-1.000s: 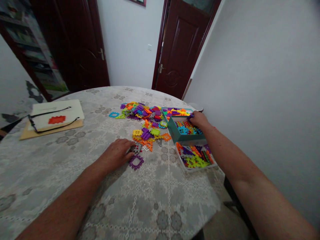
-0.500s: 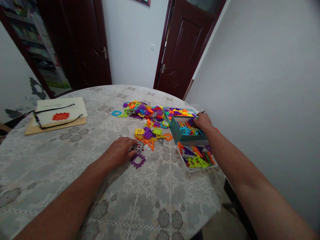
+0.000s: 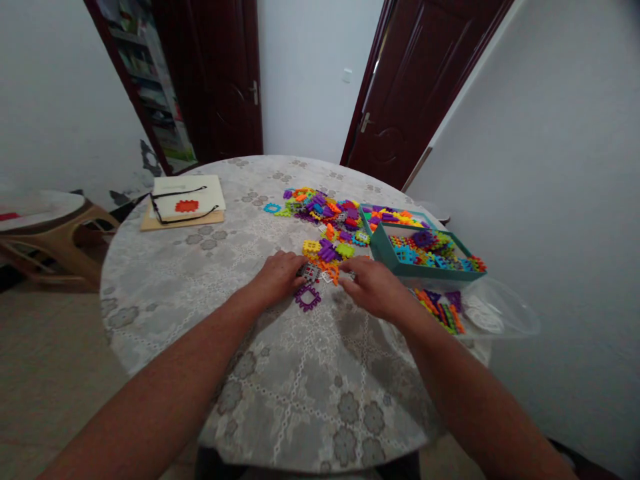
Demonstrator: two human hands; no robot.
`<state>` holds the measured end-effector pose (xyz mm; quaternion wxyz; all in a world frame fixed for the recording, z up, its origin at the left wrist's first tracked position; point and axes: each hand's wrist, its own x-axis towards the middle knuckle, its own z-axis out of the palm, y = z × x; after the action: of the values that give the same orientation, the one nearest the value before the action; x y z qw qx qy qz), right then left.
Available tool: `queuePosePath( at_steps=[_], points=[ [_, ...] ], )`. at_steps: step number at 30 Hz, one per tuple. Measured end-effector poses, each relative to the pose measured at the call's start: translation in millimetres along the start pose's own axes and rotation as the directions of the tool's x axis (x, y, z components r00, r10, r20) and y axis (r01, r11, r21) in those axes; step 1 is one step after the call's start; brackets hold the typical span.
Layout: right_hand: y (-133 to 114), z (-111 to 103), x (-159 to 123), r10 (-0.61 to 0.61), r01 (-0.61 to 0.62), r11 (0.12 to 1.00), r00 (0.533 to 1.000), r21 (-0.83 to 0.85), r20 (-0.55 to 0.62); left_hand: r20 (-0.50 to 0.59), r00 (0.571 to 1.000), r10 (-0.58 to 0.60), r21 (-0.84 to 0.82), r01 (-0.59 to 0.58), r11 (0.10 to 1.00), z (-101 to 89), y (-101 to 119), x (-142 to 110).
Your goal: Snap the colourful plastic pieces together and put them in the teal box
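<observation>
My left hand [image 3: 278, 275] rests knuckles-up on the round table [image 3: 280, 373], fingers curled at a small grey-and-red plastic tile [image 3: 309, 272]. A purple square frame tile [image 3: 307, 298] lies just below its fingertips. My right hand [image 3: 371, 287] lies palm down a little to the right, fingers pointing left toward orange tiles [image 3: 331, 272]. Its fingers look loosely bent, and I see nothing in them. A pile of coloured interlocking tiles [image 3: 327, 212] spreads behind both hands.
A teal box [image 3: 400, 262] full of tiles stands at the right, with a clear lid or tray [image 3: 493, 315] holding more tiles beside it near the table edge. A cream bag with black straps [image 3: 186, 199] lies far left. A wooden stool [image 3: 55, 233] stands left of the table.
My right hand has left the teal box and come down to the table beside my left hand. The view has swung left and pulled back, showing more floor.
</observation>
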<state>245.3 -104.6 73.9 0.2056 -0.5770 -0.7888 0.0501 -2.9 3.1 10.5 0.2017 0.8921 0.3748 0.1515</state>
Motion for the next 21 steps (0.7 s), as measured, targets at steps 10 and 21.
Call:
queuePosePath(
  at_steps=[10, 21],
  points=[
    [-2, 91, 12, 0.027, -0.013, 0.991, 0.994, 0.130, -0.107, -0.015, 1.000, -0.022, 0.081, 0.023, 0.996, -5.3, 10, -3],
    [6, 88, 8, 0.235, -0.109, 0.893, 0.940, 0.437, -0.246, -0.030, 0.986, 0.167, -0.112, -0.169, 0.979, -16.1, 18, -8]
  ],
)
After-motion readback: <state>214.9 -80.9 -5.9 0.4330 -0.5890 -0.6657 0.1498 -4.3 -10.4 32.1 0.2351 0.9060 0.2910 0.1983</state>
